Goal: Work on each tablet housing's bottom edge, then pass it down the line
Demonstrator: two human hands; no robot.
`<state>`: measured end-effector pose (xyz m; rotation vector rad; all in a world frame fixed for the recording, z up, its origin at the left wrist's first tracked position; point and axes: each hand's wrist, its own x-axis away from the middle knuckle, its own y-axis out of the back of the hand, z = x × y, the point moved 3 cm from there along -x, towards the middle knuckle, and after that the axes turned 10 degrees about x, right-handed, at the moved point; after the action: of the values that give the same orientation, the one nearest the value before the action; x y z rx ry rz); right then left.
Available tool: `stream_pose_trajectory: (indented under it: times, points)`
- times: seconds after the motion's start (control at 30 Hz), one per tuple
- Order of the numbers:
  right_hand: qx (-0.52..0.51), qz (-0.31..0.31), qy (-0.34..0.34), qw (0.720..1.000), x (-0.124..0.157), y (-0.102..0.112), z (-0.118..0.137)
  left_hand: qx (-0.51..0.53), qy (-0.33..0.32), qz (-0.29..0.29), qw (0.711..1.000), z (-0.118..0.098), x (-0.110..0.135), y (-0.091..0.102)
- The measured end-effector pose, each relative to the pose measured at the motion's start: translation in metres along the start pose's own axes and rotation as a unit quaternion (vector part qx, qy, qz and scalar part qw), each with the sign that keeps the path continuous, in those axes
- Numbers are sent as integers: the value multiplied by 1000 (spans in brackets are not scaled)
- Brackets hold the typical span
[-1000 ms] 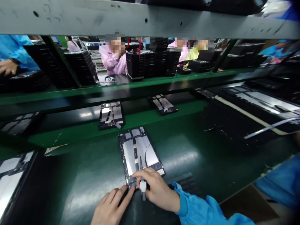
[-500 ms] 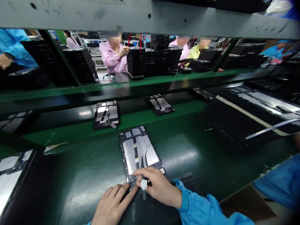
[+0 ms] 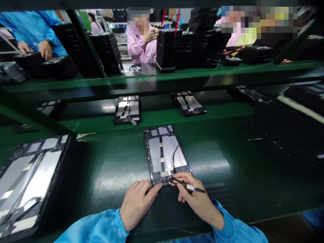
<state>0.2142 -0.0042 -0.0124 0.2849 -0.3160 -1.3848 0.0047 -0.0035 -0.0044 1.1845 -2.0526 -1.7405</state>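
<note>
An open tablet chassis point(image 3: 165, 153) with bare metal plates and a black cable lies on the dark green bench in front of me. My left hand point(image 3: 138, 204) rests at its near left corner, with the fingers curled and the fingertips pressing the frame's edge. My right hand point(image 3: 193, 195) is at the near right corner and pinches a thin black tool with a white band point(image 3: 188, 186). The tool lies nearly flat, its tip pointing left onto the chassis's near edge.
A tray of open tablet chassis point(image 3: 27, 184) sits at my left. Two more chassis point(image 3: 128, 109) point(image 3: 188, 103) lie on the belt beyond. Stacks of black trays point(image 3: 168, 49) stand on the far shelf, where other people in pink and blue coats work.
The view has tilted down and shifted, so the overhead beam is gone. My right hand has turned the tool from upright to nearly flat, tip to the left. My left hand stays at the corner.
</note>
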Motion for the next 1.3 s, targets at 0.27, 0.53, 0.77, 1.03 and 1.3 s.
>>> stream_pose_trajectory:
  times: [0.27, 0.53, 0.77, 1.03, 1.3]
  points:
    - [69, 33, 36, 996, -3, -5, 7, 3, -13, -9, 1000, 0, -1, -1]
    - [65, 19, 16, 998, -4, 6, -1, 18, -9, 6, 1000, 2, 2, -3]
    - [31, 13, 7, 999, -3, 11, -7, 19, -18, -16, 1000, 5, 6, 0]
    - [35, 70, 129, 989, -5, -1, 17, 33, -33, -38, 998, 8, 7, 5]
    - [72, 59, 154, 984, -16, -2, 30, 40, -62, -72, 995, 14, 5, 7]
